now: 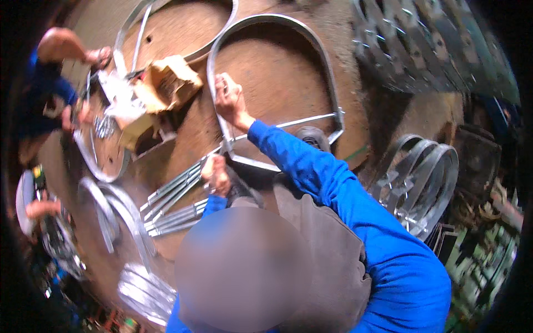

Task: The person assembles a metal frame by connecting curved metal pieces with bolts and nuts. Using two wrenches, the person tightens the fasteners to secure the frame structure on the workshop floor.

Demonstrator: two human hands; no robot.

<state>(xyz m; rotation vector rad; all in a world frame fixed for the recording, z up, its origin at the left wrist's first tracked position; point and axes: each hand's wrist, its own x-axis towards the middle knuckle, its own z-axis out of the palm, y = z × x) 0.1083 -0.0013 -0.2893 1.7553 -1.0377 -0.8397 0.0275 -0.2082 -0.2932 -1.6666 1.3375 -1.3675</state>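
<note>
Clamped on the arched metal frame (332, 89), my right hand (229, 100) should hold steady while my left hand (216, 173) grips the rod bundle (176, 191) squarely.

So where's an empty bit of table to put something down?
Inside the metal hoop the brown table is bare, just beyond the right hand. It's crowded by the cardboard box and around the rods by the left hand.

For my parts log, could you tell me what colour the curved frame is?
Shiny silver-grey bare metal frame, best seen in the head view.
</note>
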